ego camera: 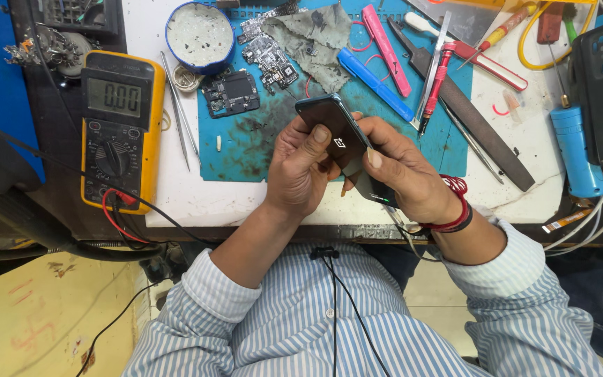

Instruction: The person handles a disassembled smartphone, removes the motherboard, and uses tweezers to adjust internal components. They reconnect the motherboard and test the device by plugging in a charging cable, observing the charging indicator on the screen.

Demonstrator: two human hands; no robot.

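Observation:
A dark teal phone back cover (329, 119) is held tilted over the blue work mat (246, 150). My left hand (301, 167) grips it from the left, thumb pressed on its back. My right hand (403, 171) grips its lower right side, thumb on the edge; red thread bands circle that wrist. The lower end of the cover is hidden between my fingers.
A yellow multimeter (116, 129) with red and black leads sits at the left. Circuit boards (232, 92), a grey cloth (315, 38), tweezers (179, 112), a blue round tin (199, 35), pink and blue pry tools, a file (476, 119), a screwdriver and a blue cylinder tool (577, 150) lie around the mat.

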